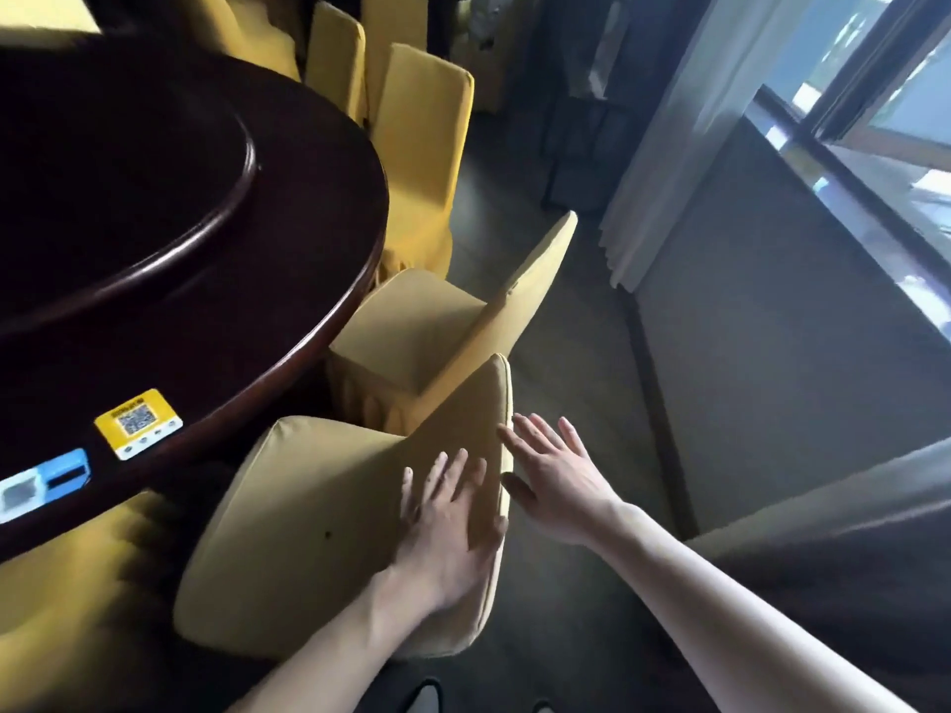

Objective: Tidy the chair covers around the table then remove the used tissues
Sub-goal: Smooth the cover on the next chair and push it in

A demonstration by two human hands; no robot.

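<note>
Both hands flat and spread, left hand (453, 517) pressing the cover (329, 506), right hand (553, 481) behind the backrest, so no real grip and the fabric could bunch.

A yellow QR sticker (139, 423) and a blue one (43, 485) (blurred); pale curtain (664, 146) beside the window (885, 95).

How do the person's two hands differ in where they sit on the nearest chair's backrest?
The left hand lies flat on the front face of the nearest chair's backrest, palm against the yellow cover; the right hand is at the back, beyond the backrest's edge. The left hand's fingers lie fairly close together; the right hand's fingers are spread wider. Both are open, grasping nothing, with bare forearms.
</note>
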